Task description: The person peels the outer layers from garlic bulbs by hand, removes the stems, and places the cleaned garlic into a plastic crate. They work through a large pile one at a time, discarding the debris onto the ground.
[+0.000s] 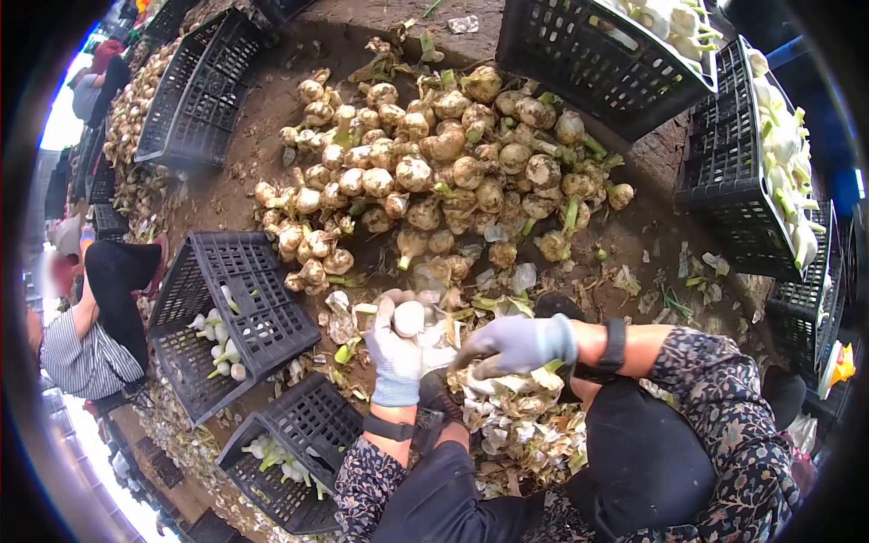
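Note:
My left hand (396,339), in a pale work glove, is closed round a clean white garlic bulb (409,319), with a bit of pale stem sticking out to the left. To its right, my right hand (514,346), in a grey-blue glove, is held over a heap of peeled garlic skins (516,425) between my legs. Its fingers are curled and pressed together, and I cannot make out what is in them. Ahead of both hands lies a large pile of unpeeled, soil-stained garlic bulbs (425,172) with short cut stems.
Left of me, a tilted black crate (262,281) and a lower black crate (317,425) hold white bulbs. Filled crates (597,63) stand at front and right, including another black crate (724,181). A person in a striped top (86,353) sits at left.

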